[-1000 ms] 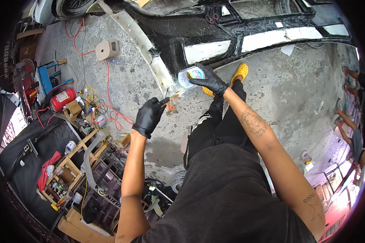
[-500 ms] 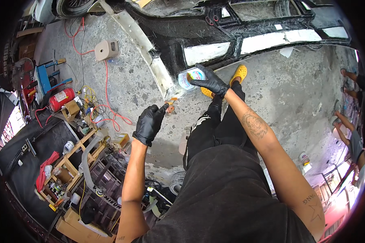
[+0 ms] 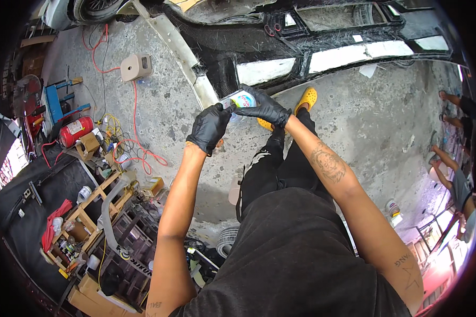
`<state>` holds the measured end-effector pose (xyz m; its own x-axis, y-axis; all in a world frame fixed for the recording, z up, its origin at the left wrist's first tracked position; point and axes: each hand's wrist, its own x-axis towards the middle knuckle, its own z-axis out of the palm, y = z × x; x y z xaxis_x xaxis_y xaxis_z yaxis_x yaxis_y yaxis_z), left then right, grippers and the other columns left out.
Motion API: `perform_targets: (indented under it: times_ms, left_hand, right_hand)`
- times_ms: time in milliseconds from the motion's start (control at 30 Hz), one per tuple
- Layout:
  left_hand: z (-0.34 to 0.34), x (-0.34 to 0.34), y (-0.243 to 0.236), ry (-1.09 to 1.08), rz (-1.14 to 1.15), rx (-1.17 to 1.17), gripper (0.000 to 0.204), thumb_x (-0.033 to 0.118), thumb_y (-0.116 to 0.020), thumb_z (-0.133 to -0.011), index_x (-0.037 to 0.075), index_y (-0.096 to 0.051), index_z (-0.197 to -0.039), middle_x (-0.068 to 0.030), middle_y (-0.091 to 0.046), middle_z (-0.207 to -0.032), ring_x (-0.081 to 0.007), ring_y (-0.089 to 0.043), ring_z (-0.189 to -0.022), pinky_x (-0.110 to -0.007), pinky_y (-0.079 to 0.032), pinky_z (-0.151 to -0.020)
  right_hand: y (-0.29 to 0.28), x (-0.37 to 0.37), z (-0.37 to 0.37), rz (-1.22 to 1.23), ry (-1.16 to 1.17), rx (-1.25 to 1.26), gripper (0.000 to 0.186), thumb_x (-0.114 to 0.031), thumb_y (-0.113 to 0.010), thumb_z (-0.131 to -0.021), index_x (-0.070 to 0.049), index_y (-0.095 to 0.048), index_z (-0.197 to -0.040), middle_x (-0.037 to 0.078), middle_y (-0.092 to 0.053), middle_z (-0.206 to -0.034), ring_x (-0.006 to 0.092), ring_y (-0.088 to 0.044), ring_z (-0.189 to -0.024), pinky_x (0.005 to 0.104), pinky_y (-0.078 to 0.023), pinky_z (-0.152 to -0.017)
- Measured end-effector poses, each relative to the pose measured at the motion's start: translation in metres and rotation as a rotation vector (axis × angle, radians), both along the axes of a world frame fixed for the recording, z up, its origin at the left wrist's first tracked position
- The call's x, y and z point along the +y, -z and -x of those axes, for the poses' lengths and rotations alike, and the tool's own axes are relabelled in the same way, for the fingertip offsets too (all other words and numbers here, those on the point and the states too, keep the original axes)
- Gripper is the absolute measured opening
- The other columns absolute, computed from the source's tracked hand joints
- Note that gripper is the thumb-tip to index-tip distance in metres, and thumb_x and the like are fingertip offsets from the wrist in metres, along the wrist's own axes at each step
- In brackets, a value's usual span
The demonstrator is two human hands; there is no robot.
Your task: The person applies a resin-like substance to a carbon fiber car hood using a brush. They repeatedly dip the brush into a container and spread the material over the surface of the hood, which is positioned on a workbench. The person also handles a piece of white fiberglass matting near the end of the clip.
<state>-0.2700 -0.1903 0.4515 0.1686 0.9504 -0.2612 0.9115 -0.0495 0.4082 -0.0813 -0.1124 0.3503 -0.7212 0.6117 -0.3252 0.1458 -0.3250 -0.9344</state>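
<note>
My black-gloved right hand [image 3: 268, 108] grips a small clear plastic tub [image 3: 244, 99] with a colourful label, its fingers wrapped round the side. Close against the tub's left side is my black-gloved left hand [image 3: 209, 127], closed in a fist on a brush. The brush is mostly hidden now; its orange-yellow end showed earlier, and I cannot tell how far it reaches into the tub. Just beyond both hands lies a large black panel [image 3: 222, 45] with loose fibres and white patches. Its pale edge strip [image 3: 205, 91] ends beside the tub.
My yellow clogs [image 3: 308, 99] stand under the panel's near edge. To the left are a beige stool [image 3: 136, 67], a red hose [image 3: 136, 111], a red fire extinguisher [image 3: 75, 132] and a cluttered wooden rack [image 3: 92, 211]. Other people's limbs [image 3: 449, 174] show at the far right.
My left hand has moved up and to the right with the brush, from the strip's corner to the tub. The tub has shifted slightly and tilted in my right hand.
</note>
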Motion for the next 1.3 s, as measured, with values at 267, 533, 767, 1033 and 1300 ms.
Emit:
perform_targets:
  times_ms: [267, 533, 767, 1033, 1300]
  left_hand:
    - [0.018, -0.031, -0.049, -0.158, 0.125, -0.074, 0.033, 0.014, -0.061, -0.09, 0.021, -0.066, -0.122, -0.0137, -0.053, -0.077, -0.0314, -0.055, -0.071, -0.041, -0.046, -0.063]
    - [0.017, -0.069, -0.032, -0.029, 0.159, 0.075, 0.038, 0.003, -0.055, -0.086, 0.012, -0.063, -0.121, -0.0161, -0.054, -0.074, -0.0325, -0.056, -0.068, -0.043, -0.045, -0.06]
    - [0.016, -0.063, -0.038, -0.003, 0.188, 0.078, 0.04, 0.001, -0.054, -0.084, 0.011, -0.063, -0.122, -0.0164, -0.052, -0.073, -0.0322, -0.055, -0.067, -0.043, -0.044, -0.059]
    - [0.019, -0.054, -0.071, -0.143, 0.077, -0.06, 0.035, 0.005, -0.062, -0.086, 0.013, -0.067, -0.119, -0.0134, -0.049, -0.071, -0.0304, -0.052, -0.065, -0.042, -0.043, -0.059]
    - [-0.007, -0.002, -0.042, -0.079, 0.017, 0.003, 0.033, 0.012, -0.064, -0.088, 0.018, -0.067, -0.12, -0.0139, -0.051, -0.074, -0.0309, -0.054, -0.067, -0.041, -0.045, -0.062]
  right_hand:
    - [0.009, -0.012, -0.004, -0.014, 0.007, -0.157, 0.099, -0.049, -0.081, -0.072, 0.002, -0.036, -0.144, 0.021, -0.054, -0.13, 0.0249, -0.054, -0.118, 0.0339, -0.042, -0.101]
    - [0.058, -0.027, -0.009, -0.159, 0.141, -0.207, 0.096, -0.049, -0.083, -0.068, 0.0, -0.042, -0.14, 0.027, -0.053, -0.126, 0.0367, -0.048, -0.122, 0.0409, -0.039, -0.105]
    - [0.069, -0.022, -0.021, -0.129, 0.19, -0.196, 0.097, -0.048, -0.084, -0.068, 0.003, -0.043, -0.139, 0.026, -0.051, -0.13, 0.0357, -0.048, -0.122, 0.0401, -0.039, -0.106]
    - [0.012, -0.009, -0.026, -0.058, 0.156, -0.158, 0.096, -0.042, -0.084, -0.071, 0.006, -0.039, -0.141, 0.023, -0.052, -0.131, 0.0266, -0.053, -0.118, 0.035, -0.042, -0.103]
    - [0.005, 0.002, -0.015, -0.189, 0.081, -0.107, 0.1, -0.047, -0.083, -0.071, 0.006, -0.037, -0.142, 0.023, -0.058, -0.123, 0.0262, -0.058, -0.112, 0.0349, -0.044, -0.099]
